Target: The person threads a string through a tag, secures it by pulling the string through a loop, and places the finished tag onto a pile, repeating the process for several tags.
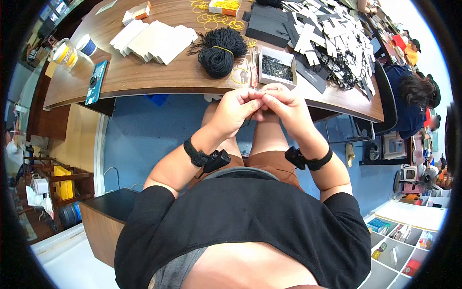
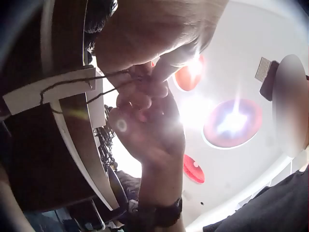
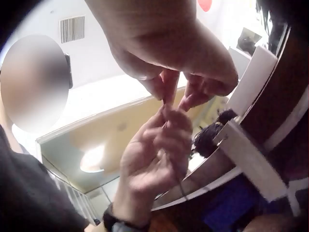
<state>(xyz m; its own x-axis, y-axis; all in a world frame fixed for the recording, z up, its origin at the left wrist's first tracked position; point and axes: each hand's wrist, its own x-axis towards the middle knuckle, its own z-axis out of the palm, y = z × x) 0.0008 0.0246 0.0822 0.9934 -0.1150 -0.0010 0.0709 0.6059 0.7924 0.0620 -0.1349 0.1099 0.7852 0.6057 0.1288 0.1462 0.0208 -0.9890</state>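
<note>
Both hands meet in front of the table's near edge, fingertips together. My left hand (image 1: pixel 237 111) pinches a thin black cord (image 2: pixel 108 75) between thumb and fingers. Close against it, my right hand (image 1: pixel 285 105) also pinches the cord with thumb and forefinger, the other fingers curled. In the left wrist view two strands of cord run out leftward from the fingers. The fingertips hide the spot where the strands meet. Just beyond the hands on the table are a white box (image 1: pixel 292 61) of small dark pieces and a black cord bundle (image 1: pixel 216 65) tied with a yellow band.
Stacks of cream cards (image 1: pixel 161 41) lie left of the bundle, with a teal box (image 1: pixel 96 82) and a paper cup (image 1: pixel 86 45) farther left. Yellow rubber bands (image 1: pixel 216 21) lie behind. A heap of black-and-white tags (image 1: pixel 332 41) covers the right side. Another person (image 1: pixel 409 91) sits at right.
</note>
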